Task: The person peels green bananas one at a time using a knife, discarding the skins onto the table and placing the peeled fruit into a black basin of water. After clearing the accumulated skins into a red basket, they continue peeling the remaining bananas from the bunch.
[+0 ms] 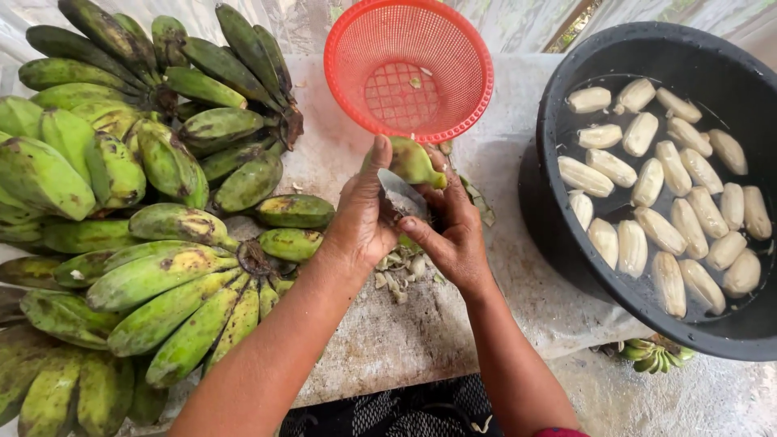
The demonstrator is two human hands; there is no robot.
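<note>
— What are the hands holding?
— The left hand [364, 218] is closed around a green banana [411, 162], just below the red basket [409, 69]. The right hand [453, 235] grips a knife [402, 197], blade against the fruit.
— Their pose?
— Both forearms reach up from below, wrists close together.

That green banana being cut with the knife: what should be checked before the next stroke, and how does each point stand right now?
1. Green banana gripped in left hand: ok.
2. Knife blade against the banana: ok.
3. Right hand grips the handle: cannot tell, hidden.
4. Fingers clear of the cutting edge: cannot tell.
5. Room in the black tub of peeled bananas: ok.
6. Red basket within reach: ok.
</note>
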